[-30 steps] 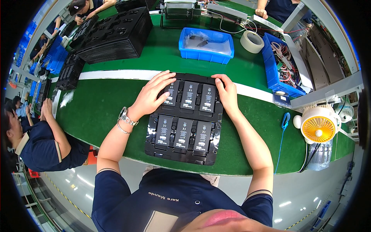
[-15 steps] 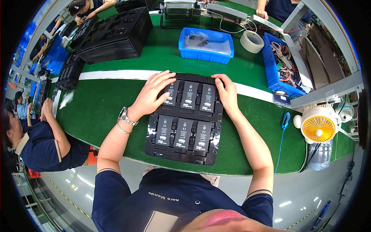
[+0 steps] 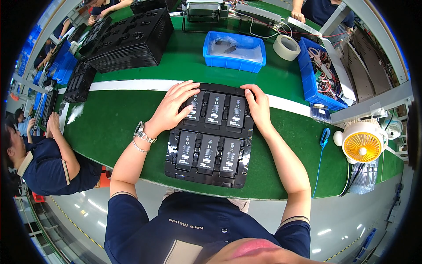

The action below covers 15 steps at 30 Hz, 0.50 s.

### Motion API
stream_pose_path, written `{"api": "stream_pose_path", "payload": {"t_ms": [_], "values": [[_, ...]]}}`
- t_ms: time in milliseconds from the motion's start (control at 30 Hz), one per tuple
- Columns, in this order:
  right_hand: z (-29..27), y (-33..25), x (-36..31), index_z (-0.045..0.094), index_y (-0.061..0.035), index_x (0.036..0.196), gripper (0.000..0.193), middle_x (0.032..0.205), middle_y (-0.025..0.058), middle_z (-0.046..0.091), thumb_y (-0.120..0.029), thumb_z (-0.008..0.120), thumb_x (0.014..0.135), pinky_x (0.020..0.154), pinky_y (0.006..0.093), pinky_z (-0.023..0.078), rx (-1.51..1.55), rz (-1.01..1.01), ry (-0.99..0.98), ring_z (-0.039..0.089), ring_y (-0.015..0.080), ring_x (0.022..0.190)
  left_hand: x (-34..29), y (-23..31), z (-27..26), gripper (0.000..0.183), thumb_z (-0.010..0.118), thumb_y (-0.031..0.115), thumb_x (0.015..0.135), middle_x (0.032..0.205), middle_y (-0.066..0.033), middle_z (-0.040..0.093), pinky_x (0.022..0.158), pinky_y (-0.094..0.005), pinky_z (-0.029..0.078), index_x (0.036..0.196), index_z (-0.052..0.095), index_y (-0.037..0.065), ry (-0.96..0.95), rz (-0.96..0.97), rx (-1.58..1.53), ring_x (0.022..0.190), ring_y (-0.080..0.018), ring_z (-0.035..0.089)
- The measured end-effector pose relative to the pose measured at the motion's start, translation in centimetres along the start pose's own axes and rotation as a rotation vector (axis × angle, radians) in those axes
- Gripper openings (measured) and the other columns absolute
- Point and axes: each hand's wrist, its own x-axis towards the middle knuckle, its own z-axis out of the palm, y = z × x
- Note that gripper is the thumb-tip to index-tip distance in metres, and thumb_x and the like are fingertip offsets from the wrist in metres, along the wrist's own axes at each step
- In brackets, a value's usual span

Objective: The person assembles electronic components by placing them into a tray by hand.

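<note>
Six flat black rectangular batteries [image 3: 210, 152] are filling all visible pockets of the black moulded-plastic tray [image 3: 204, 179] on the green-topped workbench [image 3: 118, 114], left hand [image 3: 172, 109] resting fingers-spread along its far-left edge, right hand [image 3: 259, 108] resting curled at its far-right corner, grip unclear.

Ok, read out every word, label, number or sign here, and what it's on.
I don't copy wording out, but it stands here:
Navy short-sleeved fabric shirt: beige chest lettering, upside down in view.
Six flat black rectangular packs: white printing, the fine print too small to read.
</note>
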Motion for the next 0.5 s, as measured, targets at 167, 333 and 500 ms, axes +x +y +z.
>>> {"api": "stream_pose_path", "payload": {"t_ms": [167, 333, 500], "values": [[0.01, -0.2, -0.03, 0.068, -0.0021, 0.105, 0.023, 0.101, 0.0138, 0.069, -0.018, 0.054, 0.097, 0.086, 0.04, 0.048, 0.008, 0.006, -0.001, 0.064, 0.0313, 0.098, -0.04, -0.12, 0.01, 0.046, 0.058, 0.02, 0.092, 0.148, -0.0123, 0.049, 0.119, -0.0477, 0.028, 0.135, 0.056, 0.004, -0.001, 0.001, -0.017, 0.143, -0.0332, 0.038], [-0.05, -0.19, 0.0, 0.068, -0.0021, 0.105, 0.022, 0.101, 0.0134, 0.069, -0.018, 0.054, 0.097, 0.085, 0.0399, 0.048, -0.001, 0.01, -0.006, 0.064, 0.031, 0.096, -0.01, -0.21, 0.03, 0.045, 0.058, 0.02, 0.092, 0.149, -0.0127, 0.049, 0.119, -0.0477, 0.029, 0.134, 0.056, 0.005, -0.006, 0.006, -0.026, 0.143, -0.0338, 0.038], [-0.01, -0.19, -0.05, 0.068, -0.0023, 0.105, 0.022, 0.101, 0.0132, 0.068, -0.018, 0.054, 0.097, 0.085, 0.0399, 0.048, 0.007, 0.01, -0.004, 0.064, 0.031, 0.095, 0.0, -0.13, -0.06, 0.044, 0.058, 0.02, 0.092, 0.149, -0.0129, 0.049, 0.119, -0.048, 0.029, 0.134, 0.057, 0.005, -0.009, 0.004, -0.039, 0.143, -0.0343, 0.038]]}}
